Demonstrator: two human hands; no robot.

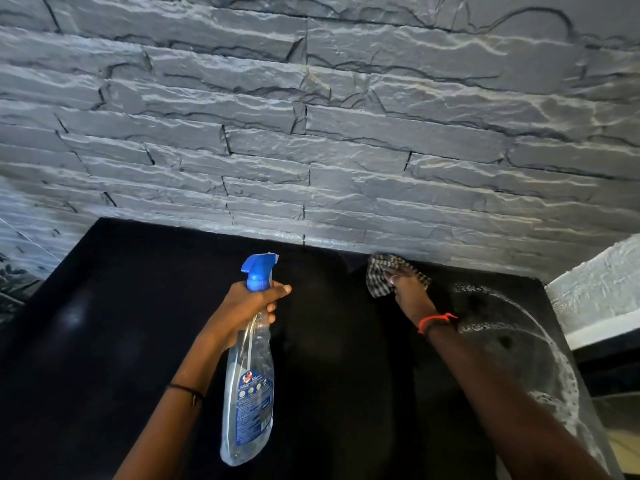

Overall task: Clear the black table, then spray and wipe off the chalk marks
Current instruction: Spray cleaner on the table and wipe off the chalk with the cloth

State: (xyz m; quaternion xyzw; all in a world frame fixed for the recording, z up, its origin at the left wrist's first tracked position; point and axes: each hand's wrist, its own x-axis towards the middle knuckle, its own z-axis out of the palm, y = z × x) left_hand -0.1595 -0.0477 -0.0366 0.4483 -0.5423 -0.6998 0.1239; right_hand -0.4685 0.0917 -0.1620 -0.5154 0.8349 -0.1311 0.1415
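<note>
The spray bottle (247, 375) is judged to be light, since little clear liquid is seen inside it. Its plastic body is thin and may be slippery if wet, so it is best taken at the narrow neck under the blue trigger head. There it is held by the left hand (252, 303), with the fingers wrapped around the neck and the thumb laid across the front. No finger is seen on the trigger. The bottle is carried upright in the air above the middle of the black table (104, 306), and it does not touch the surface.

The cloth (381, 271) is soft and limp and is best bunched under the palm. It is a checked rag, crumpled, and it lies at the far edge of the table against the stone wall (311, 133). It is pressed down by the right hand (410, 289). The fingers appear to be curled over it, though this is hard to tell at such an angle.

The chalk marks (540, 341) are seen as a wide white arc with speckled patches on the right part of the table, partly smeared and not yet wiped off. The rest of the top is seen dark and glossy.
</note>
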